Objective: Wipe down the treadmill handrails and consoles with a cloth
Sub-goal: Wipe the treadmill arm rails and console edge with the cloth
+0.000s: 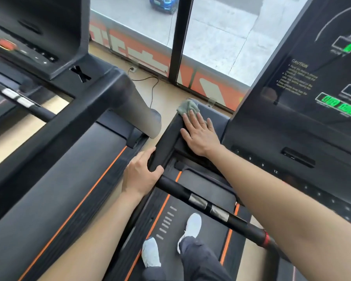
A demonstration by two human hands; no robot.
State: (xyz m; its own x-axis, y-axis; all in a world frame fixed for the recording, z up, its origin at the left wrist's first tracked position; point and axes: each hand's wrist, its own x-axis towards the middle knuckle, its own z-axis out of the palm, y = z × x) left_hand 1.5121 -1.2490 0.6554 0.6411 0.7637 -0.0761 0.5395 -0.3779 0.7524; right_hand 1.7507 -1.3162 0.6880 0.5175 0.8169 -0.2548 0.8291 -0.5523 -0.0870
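My right hand (201, 135) lies flat, fingers straight, pressing a grey-green cloth (186, 107) onto the top of the black left handrail (170, 134) of the treadmill I stand on. Most of the cloth is under my fingers; a bunched end sticks out past the fingertips at the rail's far end. My left hand (141, 174) grips the near end of the same handrail, thumb over the top. The console (312, 98) with green lit digits rises at the right.
A black crossbar (211, 207) with silver sensor pads runs below my right forearm. A second treadmill's console (39, 47) and handrail (69, 128) stand at the left. A window, a floor socket and a cable (150, 84) are ahead. My white shoes (192, 226) rest on the belt.
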